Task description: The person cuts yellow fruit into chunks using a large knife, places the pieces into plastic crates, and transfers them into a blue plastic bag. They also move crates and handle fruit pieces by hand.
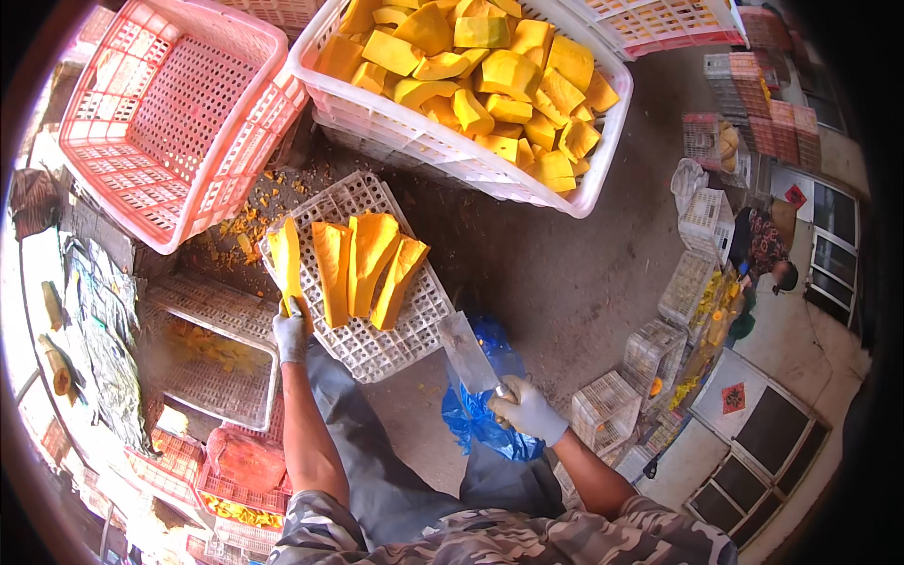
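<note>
My left hand point(291, 330), in a pale glove, grips the lower end of a long piece of orange pumpkin point(286, 258) at the left edge of an upturned white plastic crate point(353, 357). Three more long pumpkin pieces point(369, 265) lie side by side on that crate's perforated face. To the right of the crate, my gloved right hand point(519, 406) holds a cleaver point(470, 353) by its handle, the broad blade pointing up and left beside the crate's corner. The blade touches none of the pumpkin pieces.
Ahead stands a white crate point(452, 152) heaped with pumpkin chunks point(512, 74), beside a pink crate point(191, 106). Scraps litter the floor near them. A blue plastic bag point(487, 417) lies by my right leg. Another crate point(219, 367) is at left. Far right, a person point(766, 244) is among stacked crates.
</note>
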Tool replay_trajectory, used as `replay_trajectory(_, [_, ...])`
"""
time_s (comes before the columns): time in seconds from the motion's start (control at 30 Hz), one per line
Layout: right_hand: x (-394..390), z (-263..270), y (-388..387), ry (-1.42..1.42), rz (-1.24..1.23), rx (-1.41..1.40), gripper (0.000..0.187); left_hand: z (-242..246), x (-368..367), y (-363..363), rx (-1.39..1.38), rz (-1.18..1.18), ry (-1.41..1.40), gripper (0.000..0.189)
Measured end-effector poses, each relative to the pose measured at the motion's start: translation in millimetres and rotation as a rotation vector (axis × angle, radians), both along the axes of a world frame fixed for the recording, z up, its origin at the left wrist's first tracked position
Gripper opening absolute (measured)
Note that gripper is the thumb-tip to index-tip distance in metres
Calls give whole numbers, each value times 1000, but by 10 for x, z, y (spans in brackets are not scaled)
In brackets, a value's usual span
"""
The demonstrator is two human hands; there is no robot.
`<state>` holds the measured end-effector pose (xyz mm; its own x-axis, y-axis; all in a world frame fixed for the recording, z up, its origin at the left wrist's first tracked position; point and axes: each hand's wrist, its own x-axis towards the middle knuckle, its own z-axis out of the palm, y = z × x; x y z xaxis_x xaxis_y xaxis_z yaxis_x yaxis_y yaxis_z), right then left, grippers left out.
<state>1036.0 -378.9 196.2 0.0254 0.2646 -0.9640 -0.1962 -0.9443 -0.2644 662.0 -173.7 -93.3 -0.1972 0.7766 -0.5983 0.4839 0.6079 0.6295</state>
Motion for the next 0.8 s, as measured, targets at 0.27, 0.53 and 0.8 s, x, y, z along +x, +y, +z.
replay_trajectory(0.27, [-271, 1043, 746, -511, 112, 463, 38, 2111, 105, 189, 278, -391, 240, 68])
replay_trajectory(0.53, [323, 1037, 1637, -810, 210, 850, 15, 3077, 1343, 1185, 557, -642, 219, 58])
replay_trajectory(0.8, [1089, 1047, 2310, -989, 109, 1222, 20, 3144, 2415, 1678, 620, -627, 114, 56])
